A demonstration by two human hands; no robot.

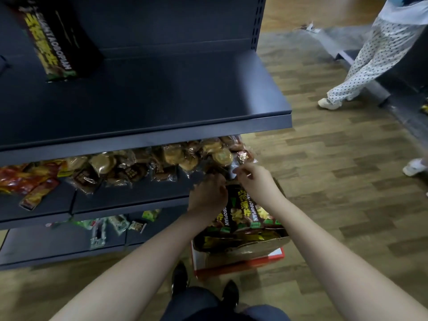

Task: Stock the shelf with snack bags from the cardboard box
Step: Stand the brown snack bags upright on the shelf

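Note:
An open cardboard box (234, 258) with a red base stands on the floor by the shelf unit. It holds several dark snack bags (245, 216) with yellow lettering, standing on end. My left hand (207, 195) reaches down over the box's far left side, fingers curled round the top of a bag. My right hand (254, 179) is beside it on the right and pinches a bag's top edge. One matching snack bag (53, 42) lies at the far left of the dark upper shelf (173, 96), which is otherwise bare.
The middle shelf (129, 202) holds wrapped round pastries (171, 156) and red and orange packets (25, 179). Small green packets (99, 230) lie on the lowest shelf. A person in spotted trousers (366, 59) walks at the upper right on the wooden floor (335, 181).

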